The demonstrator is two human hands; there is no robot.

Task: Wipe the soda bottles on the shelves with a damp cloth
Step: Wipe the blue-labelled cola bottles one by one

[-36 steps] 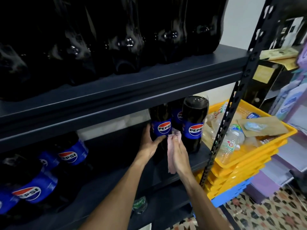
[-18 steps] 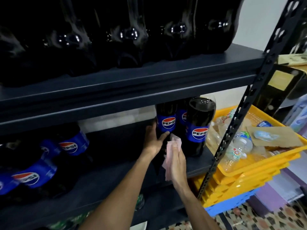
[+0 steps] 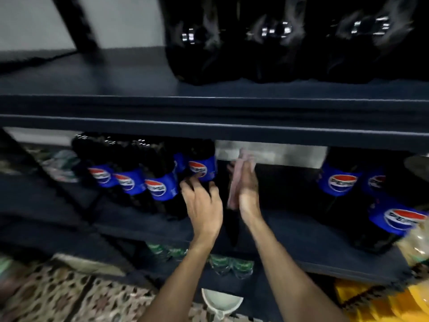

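Several dark Pepsi bottles with blue labels stand at the left of the middle shelf. My left hand reaches with spread fingers to the rightmost of them, a Pepsi bottle, its fingertips at the lower edge of the label. Just to the right my right hand holds a pink cloth upright against its palm, in the gap between bottle groups. More Pepsi bottles stand at the right of the shelf. The frame is motion-blurred.
Large black bottles fill the upper shelf. Green-capped bottles sit on the lowest shelf. A white bowl-like object lies below my arms. Patterned floor is at bottom left, yellow trays at bottom right.
The view has swung left along the shelf. My left hand has let go of the right-hand bottle, and both hands have moved over to the left group of bottles, the cloth still in my right hand.
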